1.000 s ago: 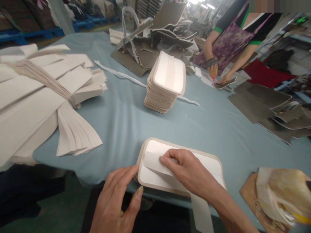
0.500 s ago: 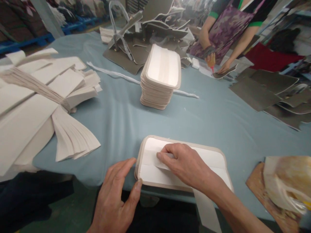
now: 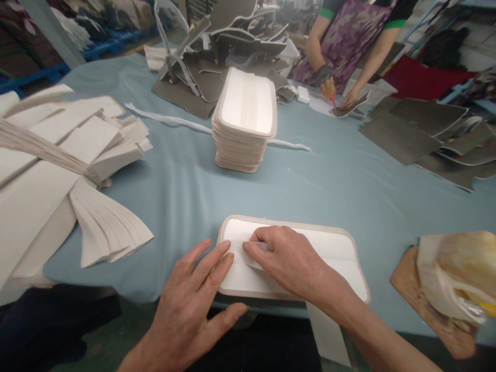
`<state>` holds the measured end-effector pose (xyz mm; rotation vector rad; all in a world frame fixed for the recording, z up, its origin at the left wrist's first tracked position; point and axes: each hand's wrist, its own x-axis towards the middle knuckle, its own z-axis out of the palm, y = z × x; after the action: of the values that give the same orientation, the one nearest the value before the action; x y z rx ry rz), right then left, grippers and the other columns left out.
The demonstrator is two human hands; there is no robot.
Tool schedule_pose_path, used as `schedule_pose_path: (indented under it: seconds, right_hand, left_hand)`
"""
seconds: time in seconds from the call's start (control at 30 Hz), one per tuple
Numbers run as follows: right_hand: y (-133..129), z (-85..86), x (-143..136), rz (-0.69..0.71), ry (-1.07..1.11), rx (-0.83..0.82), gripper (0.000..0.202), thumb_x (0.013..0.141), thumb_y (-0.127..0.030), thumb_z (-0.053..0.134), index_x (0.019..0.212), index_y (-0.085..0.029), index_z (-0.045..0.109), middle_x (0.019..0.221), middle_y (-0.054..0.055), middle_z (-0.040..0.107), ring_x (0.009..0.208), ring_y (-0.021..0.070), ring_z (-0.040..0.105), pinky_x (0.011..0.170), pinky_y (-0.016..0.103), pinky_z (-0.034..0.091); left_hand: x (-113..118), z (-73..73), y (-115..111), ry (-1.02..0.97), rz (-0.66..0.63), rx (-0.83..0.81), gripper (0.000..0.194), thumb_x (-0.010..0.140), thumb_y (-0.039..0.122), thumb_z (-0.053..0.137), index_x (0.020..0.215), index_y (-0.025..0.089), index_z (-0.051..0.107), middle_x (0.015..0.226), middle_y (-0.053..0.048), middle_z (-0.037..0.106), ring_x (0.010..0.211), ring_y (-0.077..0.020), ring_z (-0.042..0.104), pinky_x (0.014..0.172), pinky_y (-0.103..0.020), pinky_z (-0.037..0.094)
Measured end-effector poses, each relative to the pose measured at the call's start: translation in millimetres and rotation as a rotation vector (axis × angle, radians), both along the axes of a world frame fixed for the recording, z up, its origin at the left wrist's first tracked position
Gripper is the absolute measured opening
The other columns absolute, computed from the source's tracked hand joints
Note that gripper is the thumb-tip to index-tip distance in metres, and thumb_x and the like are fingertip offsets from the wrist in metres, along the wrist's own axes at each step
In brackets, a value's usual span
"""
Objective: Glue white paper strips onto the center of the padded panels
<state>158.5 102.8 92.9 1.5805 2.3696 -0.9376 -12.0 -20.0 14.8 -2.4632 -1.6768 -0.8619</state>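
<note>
A beige-edged rounded panel (image 3: pixel 341 253) with a white face lies at the near table edge. A white strip (image 3: pixel 248 258) runs across it and hangs off the front edge. My right hand (image 3: pixel 287 258) presses its fingertips on the strip near the panel's left end. My left hand (image 3: pixel 194 299) lies flat with spread fingers, fingertips touching the panel's left edge and the strip's end. A stack of like panels (image 3: pixel 244 124) stands further back in the middle.
Fanned white strips (image 3: pixel 77 170) cover the left of the blue-grey table (image 3: pixel 174 181). Grey cut pieces (image 3: pixel 411 134) lie at the right and back. A co-worker's hands (image 3: pixel 341 95) work far right. A brown board with a stained pad (image 3: pixel 445 284) sits near right.
My left hand slid right and up, its fingers now on the panel's left end. My right hand shifted slightly left along the strip, flattening it. The view tilted down a little.
</note>
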Motion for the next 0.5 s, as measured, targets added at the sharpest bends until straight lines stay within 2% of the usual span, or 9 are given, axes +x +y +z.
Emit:
schedule_pose_path:
  seconds: [0.27, 0.37, 0.5]
  right_hand:
    - [1.4, 1.1, 11.3, -0.001, -0.001, 0.008, 0.023, 0.094, -0.030, 0.054, 0.085, -0.021, 0.073, 0.091, 0.006, 0.076, 0.086, 0.0226, 0.065, 0.072, 0.031, 0.033]
    - [5.2, 0.1, 29.8, -0.013, 0.013, -0.013, 0.021, 0.093, -0.032, 0.057, 0.083, -0.021, 0.072, 0.088, 0.004, 0.075, 0.083, 0.0205, 0.063, 0.070, 0.030, 0.032]
    - [10.2, -1.9, 68.7, -0.065, 0.034, -0.063, 0.024, 0.092, -0.035, 0.057, 0.077, -0.021, 0.069, 0.080, 0.001, 0.069, 0.075, 0.0169, 0.057, 0.067, 0.029, 0.031]
  left_hand:
    - [-5.0, -7.4, -0.9, 0.210, -0.014, -0.045, 0.068, 0.089, 0.047, 0.065, 0.143, 0.009, 0.049, 0.150, -0.012, 0.056, 0.139, -0.0396, 0.040, 0.109, -0.047, 0.036]
    - [-5.1, -7.3, -1.7, 0.214, -0.001, -0.048, 0.068, 0.090, 0.049, 0.064, 0.145, 0.011, 0.049, 0.151, -0.010, 0.055, 0.140, -0.0377, 0.041, 0.109, -0.046, 0.036]
    - [-4.1, -7.2, -0.7, 0.222, 0.017, -0.053, 0.067, 0.091, 0.051, 0.060, 0.146, 0.014, 0.049, 0.150, -0.010, 0.056, 0.139, -0.0358, 0.045, 0.107, -0.045, 0.040]
